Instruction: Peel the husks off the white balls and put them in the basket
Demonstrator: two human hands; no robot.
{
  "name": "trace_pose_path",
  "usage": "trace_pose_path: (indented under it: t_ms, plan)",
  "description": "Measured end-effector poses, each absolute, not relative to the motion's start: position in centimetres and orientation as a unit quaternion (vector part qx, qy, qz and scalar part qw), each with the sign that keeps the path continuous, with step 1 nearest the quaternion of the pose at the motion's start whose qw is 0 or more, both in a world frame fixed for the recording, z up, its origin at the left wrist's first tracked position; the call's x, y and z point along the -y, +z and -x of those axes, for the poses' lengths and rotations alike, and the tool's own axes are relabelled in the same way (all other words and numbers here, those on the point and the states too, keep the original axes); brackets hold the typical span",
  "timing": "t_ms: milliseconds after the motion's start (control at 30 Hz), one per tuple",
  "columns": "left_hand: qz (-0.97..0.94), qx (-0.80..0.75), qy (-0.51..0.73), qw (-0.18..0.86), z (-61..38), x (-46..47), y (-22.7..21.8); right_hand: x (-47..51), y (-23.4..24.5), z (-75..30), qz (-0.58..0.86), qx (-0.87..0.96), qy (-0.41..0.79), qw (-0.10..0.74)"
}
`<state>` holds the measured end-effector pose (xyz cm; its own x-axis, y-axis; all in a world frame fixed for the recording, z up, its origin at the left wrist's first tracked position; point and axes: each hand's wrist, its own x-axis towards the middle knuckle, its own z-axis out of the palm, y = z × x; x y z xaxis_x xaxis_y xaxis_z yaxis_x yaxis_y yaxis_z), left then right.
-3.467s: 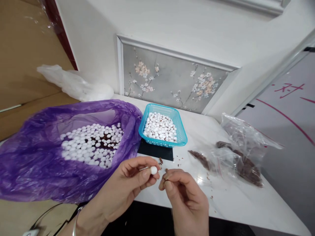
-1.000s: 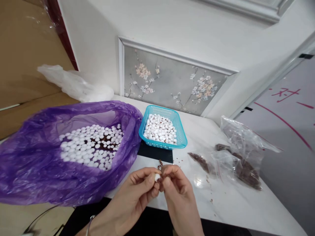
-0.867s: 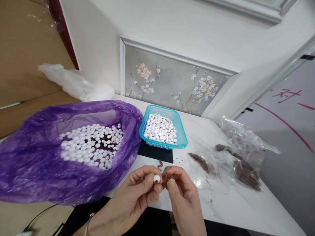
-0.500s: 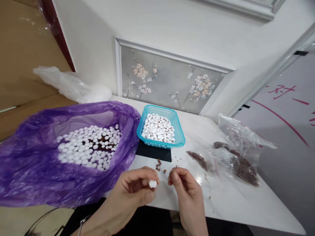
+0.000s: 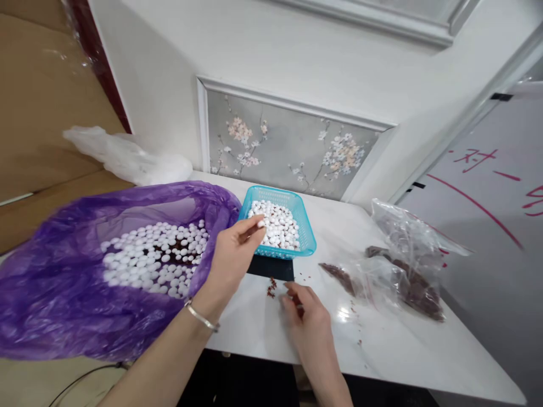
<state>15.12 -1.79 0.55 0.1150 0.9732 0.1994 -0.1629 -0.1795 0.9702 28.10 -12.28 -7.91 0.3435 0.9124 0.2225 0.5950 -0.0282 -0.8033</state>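
Observation:
My left hand (image 5: pixel 237 249) reaches over the near left part of a blue plastic basket (image 5: pixel 306 226). Between its thumb and fingertips it pinches a small white ball (image 5: pixel 261 224). Many similar white balls (image 5: pixel 282 226) with brown specks lie in the basket. My right hand (image 5: pixel 307 314) is low over the white table, its thumb and forefinger curled close together by a small pile of reddish-brown bits (image 5: pixel 271 287). Whatever may be between those right fingertips is too small and blurred to make out.
An open purple plastic bag (image 5: pixel 55 271) full of white balls and some brown bits lies at left. Clear zip bags (image 5: pixel 382 277) of brown material rest on the right of the table (image 5: pixel 382 345). A dark flat piece (image 5: pixel 275 268) is under the basket's front.
My left hand has moved forward and up from the table's front to the basket with the white ball. My right hand has shifted slightly left, towards the brown bits.

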Motion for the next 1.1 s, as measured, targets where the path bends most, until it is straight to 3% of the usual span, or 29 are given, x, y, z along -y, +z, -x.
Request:
trace_pose_path:
  t_ms: [133, 233, 433, 533, 900, 1000, 1100]
  plan:
    - [-0.599, -0.379, 0.510, 0.487, -15.5, 1.1, 0.1, 11.9, -9.2, -28.0, 0.708, 0.589, 0.114, 0.373]
    - [-0.652, -0.379, 0.489, 0.438, -13.2, 2.2, 0.1, 12.1, -9.8, -28.2, 0.701, 0.598, 0.092, 0.377]
    - [-0.768, -0.507, 0.338, 0.198, -3.4, 2.5, 2.5, 12.9, -8.8, -28.0, 0.718, 0.535, 0.109, 0.433]
    - [-0.779, -0.560, 0.250, 0.132, 0.7, 2.0, 2.8, 13.2, -8.4, -27.7, 0.755, 0.480, 0.132, 0.426]
    - [-0.819, -0.562, 0.100, 0.057, 1.4, 2.4, -1.8, 13.2, -8.8, -27.3, 0.722, 0.478, 0.108, 0.489]
    - [-0.810, -0.558, 0.156, 0.087, 1.0, 2.5, -1.1, 13.1, -8.9, -27.5, 0.703, 0.473, 0.134, 0.514]
    - [-0.761, -0.541, 0.283, 0.219, -0.2, 3.3, 0.1, 13.1, -8.6, -27.2, 0.663, 0.450, 0.207, 0.562]
